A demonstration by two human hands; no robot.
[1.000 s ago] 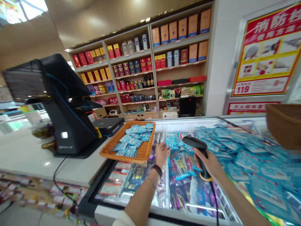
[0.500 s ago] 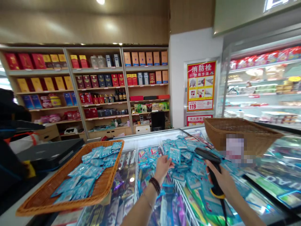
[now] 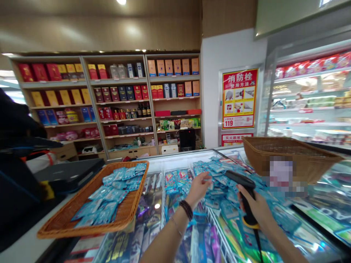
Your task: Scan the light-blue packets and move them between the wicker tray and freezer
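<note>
My left hand (image 3: 199, 187), with a dark beaded bracelet on its wrist, is over the near left side of a heap of small blue packets (image 3: 219, 179). Its fingers are a little apart and I see no packet between them. My right hand (image 3: 255, 204) is wrapped around the handle of a black and yellow barcode scanner (image 3: 241, 179), whose head points left over the heap. A cable hangs from the handle. More blue packets (image 3: 109, 193) lie in rows in an orange wicker basket (image 3: 131, 210) to the left.
Under the glass of the freezer, wrapped goods (image 3: 148, 219) lie between white wire dividers (image 3: 212, 219). A brown wicker basket (image 3: 255, 151) stands at the right. A black device (image 3: 74, 175) is beyond the orange basket. Shelves of boxes (image 3: 117, 94) line the back wall.
The blue packet that my left hand held up is gone from its fingers, which have loosened. The scanner stays in my right hand. The view has turned slightly left.
</note>
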